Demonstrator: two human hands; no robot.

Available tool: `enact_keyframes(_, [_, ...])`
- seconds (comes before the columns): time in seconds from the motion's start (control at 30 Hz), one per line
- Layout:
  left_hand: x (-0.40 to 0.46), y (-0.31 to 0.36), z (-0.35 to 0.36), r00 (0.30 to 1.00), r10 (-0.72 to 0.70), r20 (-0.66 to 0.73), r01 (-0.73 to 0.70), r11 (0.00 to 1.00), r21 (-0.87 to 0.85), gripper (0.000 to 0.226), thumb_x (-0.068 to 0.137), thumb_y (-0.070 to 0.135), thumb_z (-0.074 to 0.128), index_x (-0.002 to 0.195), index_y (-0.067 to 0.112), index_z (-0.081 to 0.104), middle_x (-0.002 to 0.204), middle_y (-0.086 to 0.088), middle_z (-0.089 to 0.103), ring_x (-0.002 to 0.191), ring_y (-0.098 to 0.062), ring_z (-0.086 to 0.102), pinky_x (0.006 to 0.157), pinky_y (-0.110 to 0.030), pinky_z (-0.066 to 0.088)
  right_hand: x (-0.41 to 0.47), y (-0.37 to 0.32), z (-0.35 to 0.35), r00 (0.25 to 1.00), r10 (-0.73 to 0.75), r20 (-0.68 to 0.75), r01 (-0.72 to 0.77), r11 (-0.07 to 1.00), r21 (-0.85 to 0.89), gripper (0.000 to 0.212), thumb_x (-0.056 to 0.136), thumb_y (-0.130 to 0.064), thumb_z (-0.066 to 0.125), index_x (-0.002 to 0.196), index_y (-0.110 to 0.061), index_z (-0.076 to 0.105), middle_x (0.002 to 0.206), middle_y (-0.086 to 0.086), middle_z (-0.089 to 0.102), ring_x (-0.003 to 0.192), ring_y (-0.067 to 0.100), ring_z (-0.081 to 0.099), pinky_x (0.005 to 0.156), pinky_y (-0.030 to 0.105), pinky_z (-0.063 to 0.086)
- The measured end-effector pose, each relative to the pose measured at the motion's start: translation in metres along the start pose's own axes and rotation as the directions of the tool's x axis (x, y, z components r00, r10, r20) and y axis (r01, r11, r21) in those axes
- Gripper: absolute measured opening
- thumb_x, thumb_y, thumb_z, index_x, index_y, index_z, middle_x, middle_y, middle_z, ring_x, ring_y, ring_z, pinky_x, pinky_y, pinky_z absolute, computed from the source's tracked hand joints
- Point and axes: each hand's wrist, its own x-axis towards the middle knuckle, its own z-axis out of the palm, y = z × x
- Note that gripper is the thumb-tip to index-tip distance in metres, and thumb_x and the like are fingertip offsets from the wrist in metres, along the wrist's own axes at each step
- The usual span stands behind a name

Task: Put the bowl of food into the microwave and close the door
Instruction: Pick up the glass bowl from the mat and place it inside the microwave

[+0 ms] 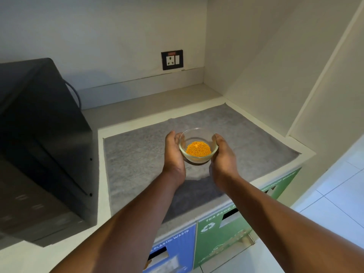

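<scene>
A small clear glass bowl holding orange shredded food is cupped between both hands over a grey mat on the counter. My left hand presses its left side and my right hand its right side. The black microwave stands at the left of the counter. I see its top and right side; its door face is at the lower left, blurred, and appears closed.
A wall socket sits on the back wall. A white side wall closes the counter on the right. Below the counter front are a blue plastic-waste bin label and a green bin label.
</scene>
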Motion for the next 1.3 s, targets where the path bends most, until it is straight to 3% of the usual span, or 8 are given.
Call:
enact_keyframes(0.17, [-0.04,0.006,-0.015,0.999,0.0,-0.037,-0.004,0.995,-0.099,0.054,0.099,0.032,0.043,0.061,0.026,0.079,0.066,0.012,0.074,0.058,-0.001,0.069,0.05,-0.012,0.05,-0.034,0.009,0.004,0.998,0.05,-0.034,-0.049,0.999,0.023,0.055,0.098,-0.044,0.054,0.14,-0.01,0.061,0.139,0.016,0.065,0.131,0.03,0.06,0.118,0.051,0.039])
enact_keyframes(0.37, [-0.109,0.03,-0.042,0.997,-0.032,-0.074,0.024,0.993,-0.115,0.035,0.077,0.042,0.053,0.057,0.032,0.08,0.065,0.011,0.075,0.055,-0.003,0.07,0.047,-0.013,0.05,-0.108,0.01,0.012,0.997,0.057,-0.047,-0.057,0.998,0.01,0.045,0.103,-0.037,0.054,0.135,-0.007,0.065,0.129,0.015,0.071,0.112,0.022,0.069,0.111,0.045,0.047])
enact_keyframes(0.5, [-0.156,0.046,-0.073,0.994,-0.072,-0.088,0.062,0.992,-0.107,0.034,0.076,0.046,0.054,0.057,0.033,0.08,0.063,0.011,0.074,0.055,-0.005,0.071,0.045,-0.017,0.051,-0.162,0.008,0.028,0.994,0.104,-0.019,-0.105,0.994,-0.044,0.046,0.102,-0.036,0.054,0.137,-0.006,0.063,0.136,0.017,0.067,0.126,0.029,0.063,0.114,0.046,0.044])
enact_keyframes(0.7, [-0.225,0.079,-0.133,0.985,-0.058,-0.16,0.046,0.996,-0.081,0.026,0.087,0.044,0.059,0.085,0.027,0.079,0.074,0.006,0.076,0.064,-0.009,0.072,0.05,-0.019,0.053,-0.242,0.016,0.071,0.992,0.125,0.024,-0.123,0.989,-0.079,0.042,0.101,-0.041,0.056,0.133,-0.017,0.067,0.128,0.006,0.073,0.118,0.018,0.067,0.112,0.041,0.044])
enact_keyframes(0.9, [-0.265,0.089,-0.203,0.984,0.006,-0.179,-0.004,1.0,0.011,0.031,0.1,0.043,0.048,0.104,0.019,0.068,0.091,-0.003,0.071,0.082,-0.011,0.066,0.072,-0.022,0.052,-0.303,0.045,0.118,0.985,0.165,0.059,-0.158,0.982,-0.108,0.038,0.099,-0.045,0.057,0.124,-0.021,0.072,0.115,0.002,0.078,0.113,0.018,0.069,0.103,0.04,0.049])
enact_keyframes(1.07, [-0.288,0.1,-0.259,0.967,0.049,-0.249,-0.045,0.999,0.022,0.026,0.099,0.042,0.047,0.099,0.02,0.062,0.09,-0.004,0.062,0.084,-0.014,0.06,0.076,-0.03,0.048,-0.354,0.076,0.158,0.976,0.185,0.116,-0.164,0.972,-0.17,0.039,0.103,-0.052,0.046,0.123,-0.029,0.07,0.109,-0.006,0.078,0.107,0.01,0.071,0.085,0.023,0.052])
enact_keyframes(1.17, [-0.297,0.106,-0.29,0.944,0.047,-0.326,-0.054,0.999,-0.011,0.041,0.099,0.045,0.05,0.113,0.01,0.065,0.094,-0.003,0.061,0.091,-0.017,0.059,0.078,-0.031,0.049,-0.375,0.094,0.178,0.967,0.168,0.19,-0.135,0.976,-0.173,0.043,0.108,-0.047,0.042,0.134,-0.019,0.062,0.124,0.003,0.072,0.118,0.016,0.065,0.097,0.029,0.051])
enact_keyframes(1.3, [-0.306,0.12,-0.325,0.914,0.066,-0.401,-0.105,0.991,-0.077,0.067,0.09,0.052,0.055,0.136,0.003,0.058,0.109,-0.008,0.063,0.106,-0.025,0.061,0.089,-0.036,0.05,-0.394,0.11,0.209,0.948,0.164,0.274,-0.116,0.976,-0.186,0.041,0.106,-0.046,0.039,0.131,-0.023,0.062,0.116,-0.002,0.072,0.111,0.014,0.066,0.088,0.026,0.049])
